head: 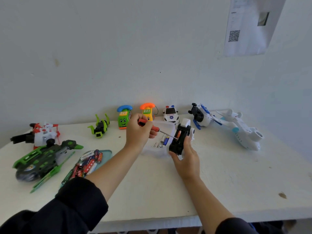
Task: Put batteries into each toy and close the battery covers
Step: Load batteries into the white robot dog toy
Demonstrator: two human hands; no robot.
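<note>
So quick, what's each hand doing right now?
Left hand: closed on the screwdriver, tip at the car's underside.
Right hand: holding the car, upside down.

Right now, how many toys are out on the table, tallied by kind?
Toy phones: 2, the green phone and the orange-handset phone.
Cars: 2, the police car and the upturned car gripped by the right hand.
Aircraft and similar: 4.
Green insect robot: 1.
Total: 9.
</note>
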